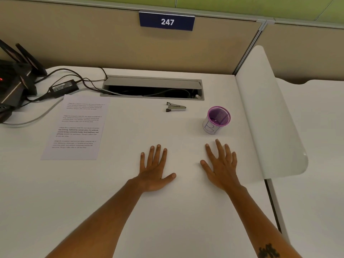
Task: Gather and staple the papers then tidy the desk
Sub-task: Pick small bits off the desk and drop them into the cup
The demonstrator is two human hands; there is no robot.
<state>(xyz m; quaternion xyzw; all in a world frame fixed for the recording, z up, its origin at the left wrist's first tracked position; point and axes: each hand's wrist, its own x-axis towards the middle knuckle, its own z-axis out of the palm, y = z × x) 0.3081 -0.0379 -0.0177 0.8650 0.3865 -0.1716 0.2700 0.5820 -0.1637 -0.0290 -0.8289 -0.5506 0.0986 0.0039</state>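
A printed sheet of paper point(76, 127) lies flat on the white desk point(167, 211), left of centre. A small metal stapler point(175, 107) rests further back, near the cable tray. To its right stands a purple mesh pen cup point(216, 120) wrapped in a white label. My left hand point(155, 168) lies palm down on the desk with fingers spread, holding nothing. My right hand point(221, 164) lies the same way, just below the pen cup and apart from it.
An open grey cable tray point(152, 88) is sunk into the desk at the back. A black power adapter point(63, 87), cables and a black router point(16, 71) crowd the back left corner. A white divider panel point(270, 118) borders the right edge.
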